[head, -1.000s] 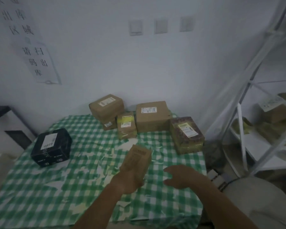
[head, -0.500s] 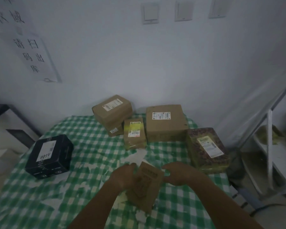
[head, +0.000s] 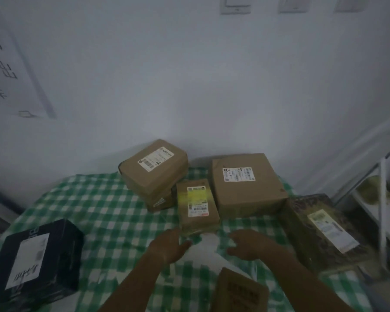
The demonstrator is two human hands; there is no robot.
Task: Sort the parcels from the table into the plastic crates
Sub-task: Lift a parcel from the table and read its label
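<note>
Several parcels lie on the green checked table (head: 104,212). A small brown parcel with a yellow-marked label (head: 197,204) sits in the middle. My left hand (head: 170,245) and my right hand (head: 249,244) hover just in front of it, one on each side, fingers relaxed, holding nothing. A flat brown packet (head: 240,292) lies on the cloth between my forearms, free of both hands. Behind stand a tilted brown box (head: 154,166) on a smaller one (head: 160,200), and a large brown box (head: 245,184). No crate is in view.
A black box with a white label (head: 35,258) sits at the table's left front. A dark patterned parcel (head: 324,230) lies at the right edge. A white metal rack (head: 382,212) stands to the right. The wall (head: 189,86) is close behind the table.
The flat brown packet, held in both hands half a second ago, now lies on the table. Both hands have let go and moved forward toward the small labelled parcel.
</note>
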